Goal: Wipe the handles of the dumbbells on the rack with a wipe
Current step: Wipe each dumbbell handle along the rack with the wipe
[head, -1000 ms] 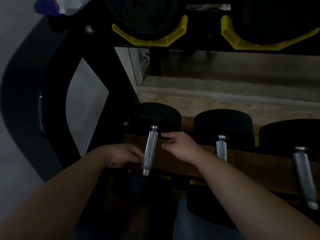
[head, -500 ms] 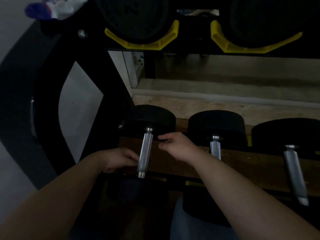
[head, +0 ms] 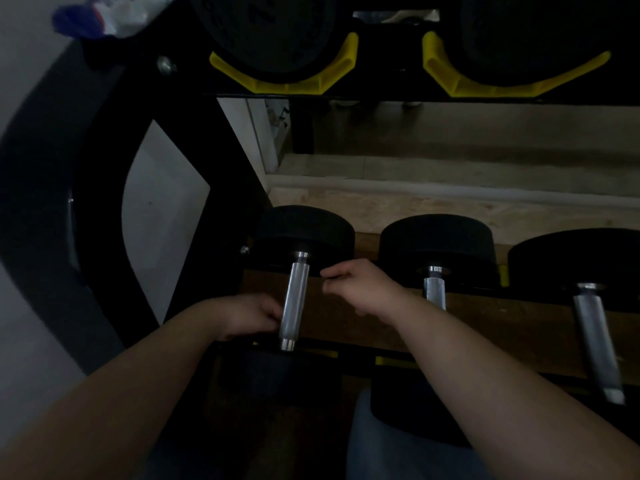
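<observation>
- Two hands frame one bar. The left hand (head: 249, 317) and the right hand (head: 360, 285) sit either side of the first handle (head: 294, 299), the leftmost on the lower shelf.
- Left hand, down low: fingers curled in, fingertips (head: 275, 317) right against the handle's near end. Clamping it or only touching? It's too dark to say.
- Right hand, higher up: fingers loosely bent, thumb and forefinger close together. They point at the handle's far end, just beside it, not on it. Whether anything is pinched between them, I cannot tell.
- The wipe is not visible in either hand, though a scrap tucked into a palm can't be ruled out.
- My read: this is the set-up for wiping that first handle. To do it well, wrap the wipe fully round the bar and run it from collar to collar. Twist as you go so the underside gets covered, and steady the weight with the other hand so it doesn't roll.
- Next along the shelf: a second handle (head: 434, 289), just beside the right wrist. A third handle (head: 595, 341) lies well off to the right.
- Beyond them, the black weights (head: 304, 230) rest at the back of the rack (head: 104, 237).
- Far up: yellow cradles (head: 287, 81) under bigger weights. Top left is a blurred blue-and-white packet (head: 104, 15), possibly the wipes, but that's unclear.
</observation>
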